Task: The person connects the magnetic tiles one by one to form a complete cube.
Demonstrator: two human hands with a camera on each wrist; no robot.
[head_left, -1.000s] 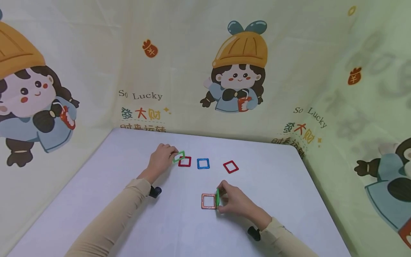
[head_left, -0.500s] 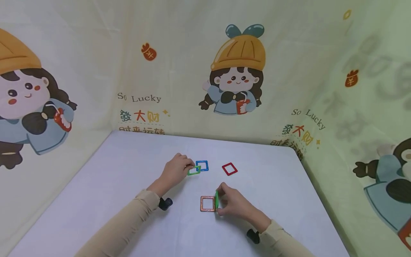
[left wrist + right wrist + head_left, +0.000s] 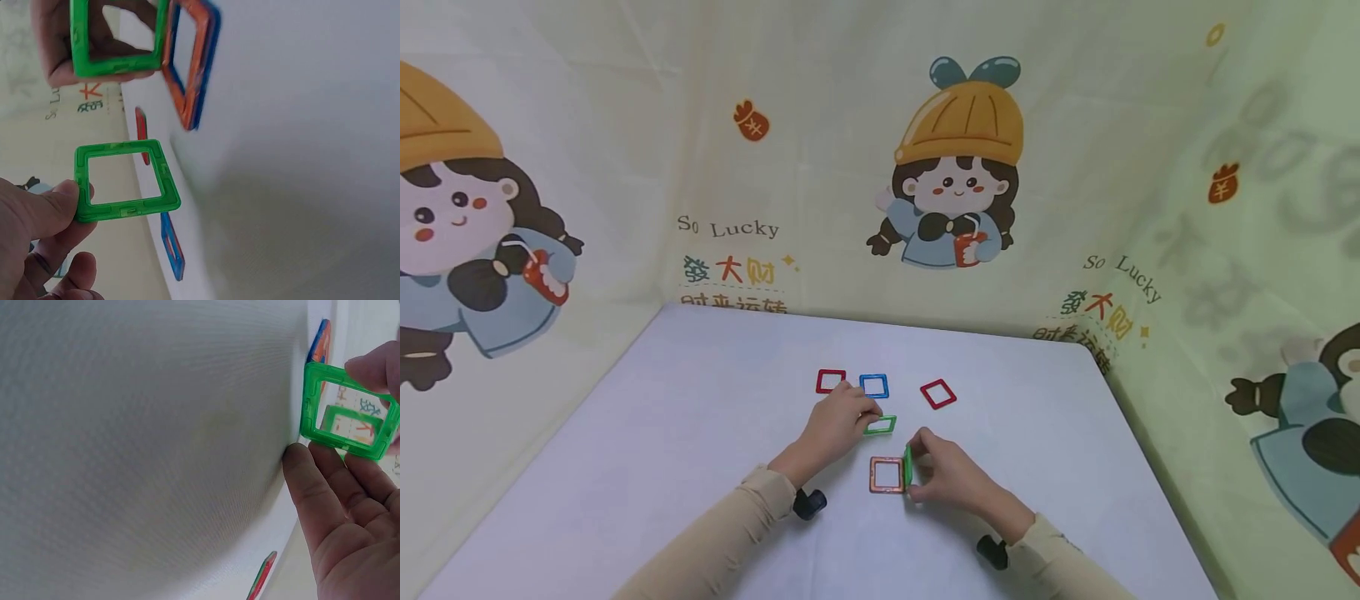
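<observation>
My left hand (image 3: 835, 429) pinches one corner of a green square magnetic tile (image 3: 128, 210), thumb against fingers, holding it above the table. A second green square magnetic tile (image 3: 310, 400) stands upright in the fingers of my right hand (image 3: 955, 471). Its lower edge meets the right side of an orange square magnetic tile (image 3: 873, 475), which lies flat on the table and shows a blue edge in the left wrist view. The left-hand tile is a short way behind the orange one in the head view.
Farther back on the white table (image 3: 700, 417) lie a red tile (image 3: 831, 372), a blue tile (image 3: 874, 377) and another red tile (image 3: 928, 397) turned like a diamond. A printed cloth backdrop (image 3: 835, 183) rises behind the table and along its sides.
My left hand has carried its green tile rightward and nearer, from over the left red tile, past the blue one, toward the orange tile. The right hand and its upright tile stay put.
</observation>
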